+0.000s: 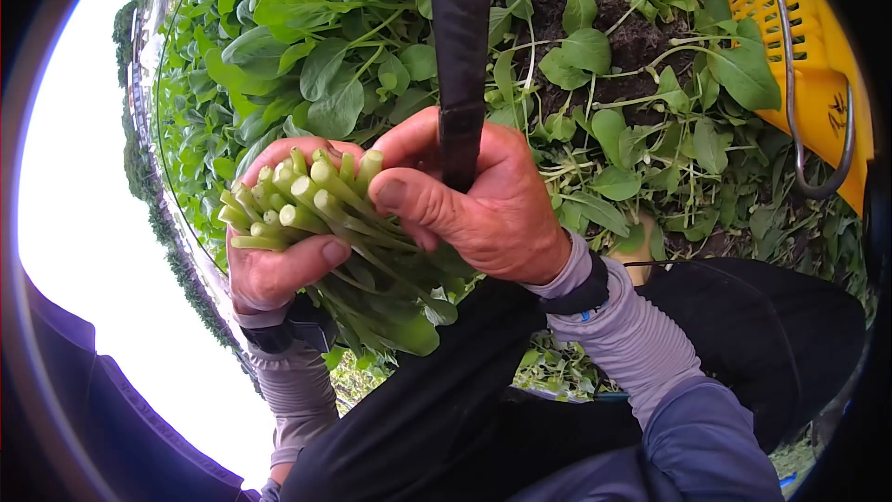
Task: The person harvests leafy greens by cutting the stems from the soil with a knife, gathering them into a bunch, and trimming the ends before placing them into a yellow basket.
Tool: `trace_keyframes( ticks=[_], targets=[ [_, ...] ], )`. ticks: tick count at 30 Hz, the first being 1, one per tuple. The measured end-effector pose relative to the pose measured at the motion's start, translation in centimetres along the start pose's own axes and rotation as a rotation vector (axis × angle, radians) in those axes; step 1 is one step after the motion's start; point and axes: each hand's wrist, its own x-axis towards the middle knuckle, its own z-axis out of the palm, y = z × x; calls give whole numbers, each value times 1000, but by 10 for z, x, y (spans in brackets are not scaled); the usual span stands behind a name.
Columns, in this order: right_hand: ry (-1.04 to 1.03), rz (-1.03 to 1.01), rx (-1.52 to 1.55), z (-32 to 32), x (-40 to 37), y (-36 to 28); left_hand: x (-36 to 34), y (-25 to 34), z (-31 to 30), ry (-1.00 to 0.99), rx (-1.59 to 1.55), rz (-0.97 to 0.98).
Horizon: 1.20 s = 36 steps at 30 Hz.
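Observation:
A bunch of leafy greens (321,200) is held at the middle, its pale cut stem ends facing up toward the camera and its leaves hanging below. My left hand (279,265) is wrapped round the bunch, with the thumb across the front of the stems. My right hand (474,209) holds a dark, flat-bladed knife (460,56) that points up and away. The right thumb and a finger also touch the stems at the bunch's right side.
Leafy plants (307,28) grow at the upper left. Cut leaves and stems (641,144) lie on dark soil at the right. A yellow crate (818,65) with a metal handle stands at the upper right. My bent legs (743,335) are below.

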Motion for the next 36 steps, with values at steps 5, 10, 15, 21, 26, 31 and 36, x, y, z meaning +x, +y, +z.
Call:
trace_keyframes(
  ticks=[5, 10, 15, 21, 26, 31, 36],
  targets=[
    [-129, 223, -47, -39, -4, 8, -8, -16, -24, -33, -160, -5],
    [-246, 259, -139, -40, -9, 54, -15, -29, -29, -109, -295, 187],
    [-363, 265, -676, -74, -7, 85, -25, -24, -57, -389, -449, 351],
    [145, 44, -1029, -77, -28, 101, -25, 15, -44, -308, 813, -185],
    [67, 115, -934, -49, -15, 115, -1, -59, -38, -311, 1069, -382],
    [-436, 538, -1167, -79, -35, 137, 4, -126, -73, -284, 1195, -604],
    [-258, 416, -1010, -64, -31, 120, -23, -169, -67, -306, 1178, -663]
  ],
)
